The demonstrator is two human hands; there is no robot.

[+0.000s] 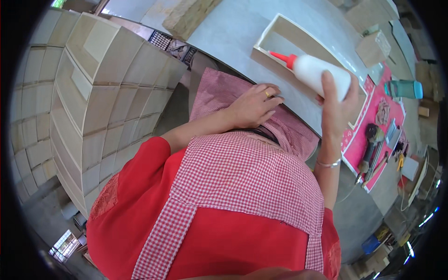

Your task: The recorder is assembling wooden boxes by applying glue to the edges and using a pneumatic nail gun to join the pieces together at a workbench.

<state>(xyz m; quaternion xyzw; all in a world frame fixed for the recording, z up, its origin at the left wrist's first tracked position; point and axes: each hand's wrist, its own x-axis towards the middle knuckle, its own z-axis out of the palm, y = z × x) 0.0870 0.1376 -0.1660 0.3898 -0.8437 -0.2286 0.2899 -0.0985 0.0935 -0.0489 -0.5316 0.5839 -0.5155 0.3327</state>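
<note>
My right hand (pixel 339 103) is wrapped round a white squeeze glue bottle (pixel 310 71) with a red cap and a pointed red nozzle. The bottle is tilted on its side, its nozzle toward the left, above an open, shallow wooden box (pixel 303 43). This long, pale box lies on the grey tabletop (pixel 228 39), partly covered by the bottle and my right hand. At the table's near edge, my left hand (pixel 256 106) lies over my checked apron, fingers loosely bent and apart. Nothing shows in it, though its palm is hidden.
Stacked pale wooden boxes (pixel 123 77) rise at the left. A wooden block (pixel 189 18) sits at the table's far left. To the right, a pink cloth (pixel 350 142) bears brushes and tools (pixel 368 156), near a teal jar (pixel 403 88) and a small wooden box (pixel 373 49).
</note>
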